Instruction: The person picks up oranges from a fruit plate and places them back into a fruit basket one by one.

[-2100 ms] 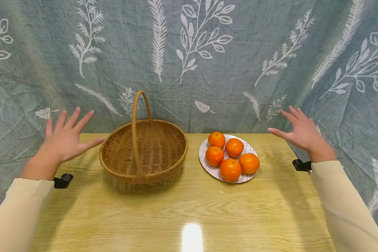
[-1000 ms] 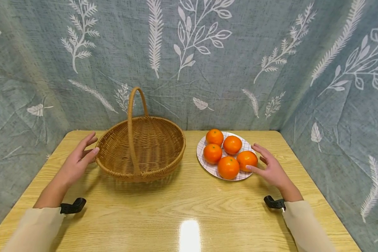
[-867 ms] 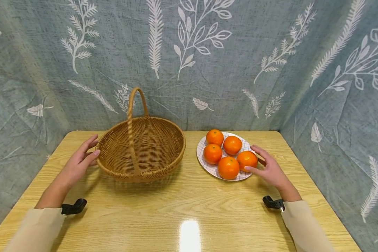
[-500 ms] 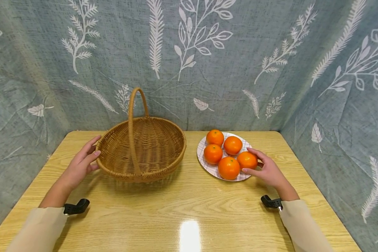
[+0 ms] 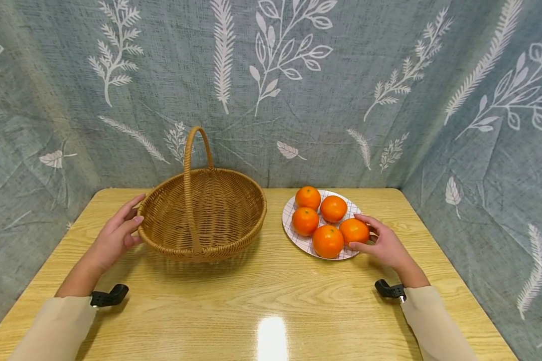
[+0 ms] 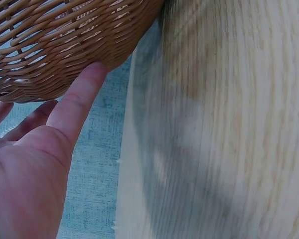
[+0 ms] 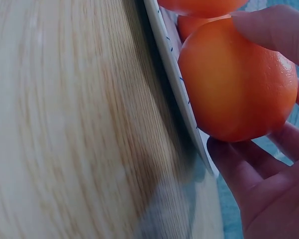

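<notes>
My left hand [image 5: 113, 240] rests against the left side of a brown wicker basket [image 5: 221, 215] with a tall arched handle. In the left wrist view, the straight thumb [image 6: 82, 97] touches the basket's woven outer wall [image 6: 79, 45], and other fingers reach in below it. My right hand [image 5: 390, 245] curves round the rightmost orange [image 5: 354, 231] on a checked white plate [image 5: 301, 241]. The right wrist view shows fingers on opposite sides of this orange [image 7: 229, 84], which sits close over the plate's edge. Parts of the fingers behind it are hidden.
Several other oranges [image 5: 327, 241] share the plate, the front one right beside the gripped one. Basket and plate stand apart on a light wooden table [image 5: 235, 306]. A grey-blue curtain [image 5: 248, 145] with white leaf prints hangs behind and at both sides.
Both hands have come down and inward from raised, spread positions. The left has reached the basket's side; the right has closed round the rightmost orange. Over the last half second little has moved.
</notes>
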A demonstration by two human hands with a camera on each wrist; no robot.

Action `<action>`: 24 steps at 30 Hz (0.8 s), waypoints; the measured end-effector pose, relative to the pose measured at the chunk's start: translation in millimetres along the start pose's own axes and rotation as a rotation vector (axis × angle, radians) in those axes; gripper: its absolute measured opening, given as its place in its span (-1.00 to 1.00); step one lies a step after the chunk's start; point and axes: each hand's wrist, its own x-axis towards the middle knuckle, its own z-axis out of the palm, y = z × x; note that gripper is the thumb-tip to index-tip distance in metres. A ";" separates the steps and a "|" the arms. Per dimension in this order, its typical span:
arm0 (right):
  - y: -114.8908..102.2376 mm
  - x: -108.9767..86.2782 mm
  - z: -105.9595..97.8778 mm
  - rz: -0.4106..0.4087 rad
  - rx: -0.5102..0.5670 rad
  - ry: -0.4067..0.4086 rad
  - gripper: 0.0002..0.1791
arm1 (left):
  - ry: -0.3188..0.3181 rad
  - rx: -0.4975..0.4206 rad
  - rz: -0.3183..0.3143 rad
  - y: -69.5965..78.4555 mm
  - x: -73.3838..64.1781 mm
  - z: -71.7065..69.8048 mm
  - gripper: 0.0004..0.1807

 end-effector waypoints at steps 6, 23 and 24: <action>0.6 -0.2 0.7 0.023 0.017 0.009 -0.13 | -0.007 -0.024 0.011 1.2 -0.2 0.6 -0.38; -2.4 -3.2 -6.3 0.049 0.014 0.030 -0.14 | -0.021 -0.046 0.024 1.5 -0.7 0.0 -0.39; -3.5 -3.2 -7.2 0.044 0.014 0.032 -0.14 | -0.021 -0.048 0.024 1.7 -0.8 0.2 -0.39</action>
